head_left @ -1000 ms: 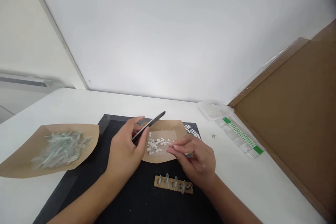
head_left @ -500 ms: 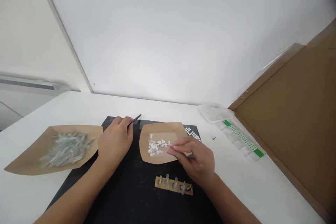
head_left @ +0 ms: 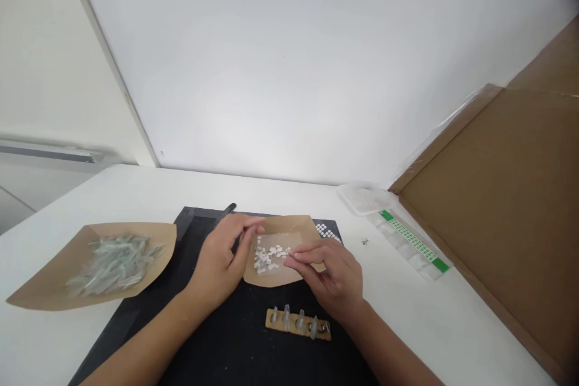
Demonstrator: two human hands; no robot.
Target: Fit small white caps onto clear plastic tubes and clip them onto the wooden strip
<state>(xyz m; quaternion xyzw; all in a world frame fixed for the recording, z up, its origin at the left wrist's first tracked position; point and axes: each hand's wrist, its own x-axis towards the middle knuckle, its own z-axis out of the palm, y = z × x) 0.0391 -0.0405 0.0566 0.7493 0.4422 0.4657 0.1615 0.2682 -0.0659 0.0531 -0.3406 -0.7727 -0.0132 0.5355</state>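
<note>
Over a tray (head_left: 296, 224) of white bits (head_left: 262, 262), perhaps so slips are caught, the right hand (head_left: 332, 271) pinches something tiny (head_left: 290, 253); the left hand (head_left: 224, 253) curves loosely, apparently empty.

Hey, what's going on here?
Someone is working bare-handed over a black mat. The right hand pinches a tiny item, too small to identify, over a paper tray of white pieces. The left hand is at the tray's left side, apparently holding nothing; a dark tool lies beyond. Nearer, a tan strip holds clear pieces.
</note>
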